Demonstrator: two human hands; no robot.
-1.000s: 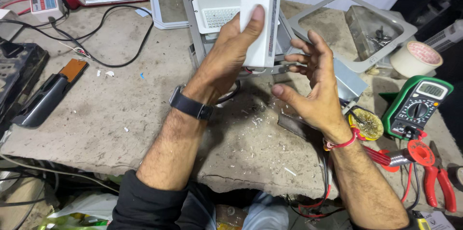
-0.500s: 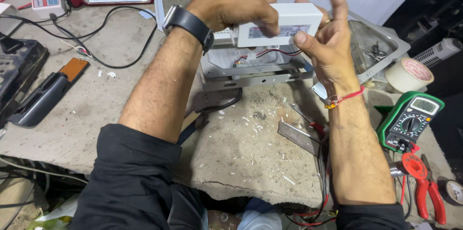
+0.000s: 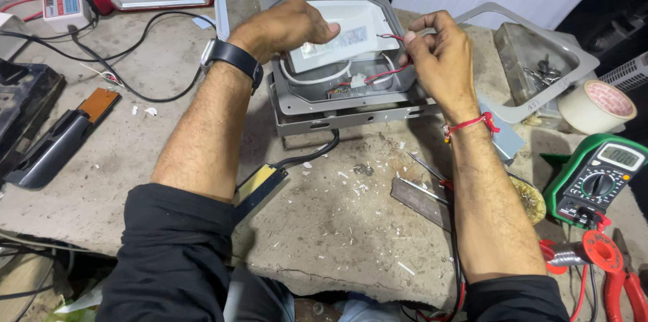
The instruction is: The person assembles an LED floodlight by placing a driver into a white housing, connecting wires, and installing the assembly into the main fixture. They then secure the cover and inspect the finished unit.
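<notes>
Single head camera — looking down, close over the workbench point(image 3: 169, 86).

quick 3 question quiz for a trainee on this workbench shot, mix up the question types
1. True or false: the left hand rests on the white driver box inside the grey lamp housing.
2. What does the right hand pinch? A) red wire B) tape roll C) pliers
3. Fill in: the green multimeter lies on the person's ____ side.

Key: 1 true; 2 A; 3 right
</notes>
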